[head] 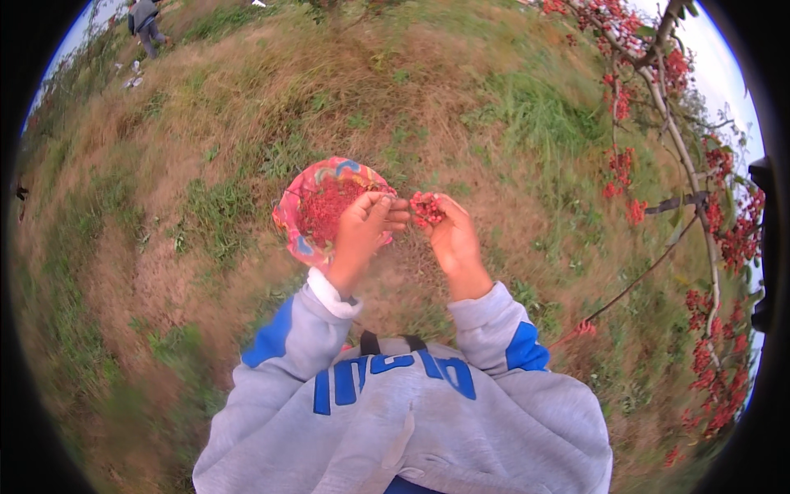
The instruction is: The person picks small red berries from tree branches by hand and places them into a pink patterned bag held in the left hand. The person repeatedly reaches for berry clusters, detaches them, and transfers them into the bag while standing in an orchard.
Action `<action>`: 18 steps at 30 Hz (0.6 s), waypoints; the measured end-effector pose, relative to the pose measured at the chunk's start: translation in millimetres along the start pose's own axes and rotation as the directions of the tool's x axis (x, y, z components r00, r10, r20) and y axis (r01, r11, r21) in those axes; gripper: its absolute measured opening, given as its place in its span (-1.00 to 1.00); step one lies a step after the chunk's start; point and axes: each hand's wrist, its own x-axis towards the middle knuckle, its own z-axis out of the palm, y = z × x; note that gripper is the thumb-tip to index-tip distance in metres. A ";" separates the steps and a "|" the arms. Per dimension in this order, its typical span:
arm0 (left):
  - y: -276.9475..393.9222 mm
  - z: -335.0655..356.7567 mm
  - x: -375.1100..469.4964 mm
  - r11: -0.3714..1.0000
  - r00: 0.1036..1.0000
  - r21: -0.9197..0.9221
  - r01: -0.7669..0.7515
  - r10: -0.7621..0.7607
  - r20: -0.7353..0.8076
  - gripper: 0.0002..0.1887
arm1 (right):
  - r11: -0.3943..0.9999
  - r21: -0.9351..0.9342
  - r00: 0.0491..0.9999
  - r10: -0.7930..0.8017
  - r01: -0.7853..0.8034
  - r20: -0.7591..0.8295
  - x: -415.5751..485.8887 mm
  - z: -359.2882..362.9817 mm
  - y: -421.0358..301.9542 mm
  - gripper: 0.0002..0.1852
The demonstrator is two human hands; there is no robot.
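Note:
My right hand (pixel 455 241) holds a small cluster of red berries (pixel 426 209), which look like Sichuan peppercorns, between thumb and fingers. Just left of the cluster is my left hand (pixel 364 228), its thumb laid close to the index finger and the other fingers extended; whether it pinches a stem or berry is too small to tell. Behind and below the left hand hangs or stands a round container with a colourful pink patterned lining (pixel 287 207). Many loose red berries (pixel 324 207) fill it, and my left hand hides part of its right side.
A branch (pixel 679 148) bearing several red berry clusters (pixel 620 170) arches along the right side. A thin twig (pixel 642 278) reaches in lower down. Dry and green grass (pixel 395 92) covers the ground. Another person (pixel 145 25) is far off at upper left, near white litter (pixel 134 75).

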 end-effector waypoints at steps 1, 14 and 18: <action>-2.5 2.8 -2.1 0.999 1.000 -0.035 0.006 -0.006 0.001 -0.75 | 1.000 0.005 1.000 0.001 -0.001 -0.011 -0.3 -1.6 -1.4 -0.83; -46.8 0.2 -2.0 0.811 0.927 -0.449 0.375 -0.326 0.186 -0.70 | 0.979 -0.051 0.978 0.201 -0.198 0.058 -17.5 -17.9 4.9 -0.77; -53.1 -1.6 -3.9 0.832 0.930 -0.416 0.366 -0.312 0.194 -0.68 | 0.964 -0.167 0.978 0.210 -0.206 0.009 -22.1 -22.7 5.4 -0.76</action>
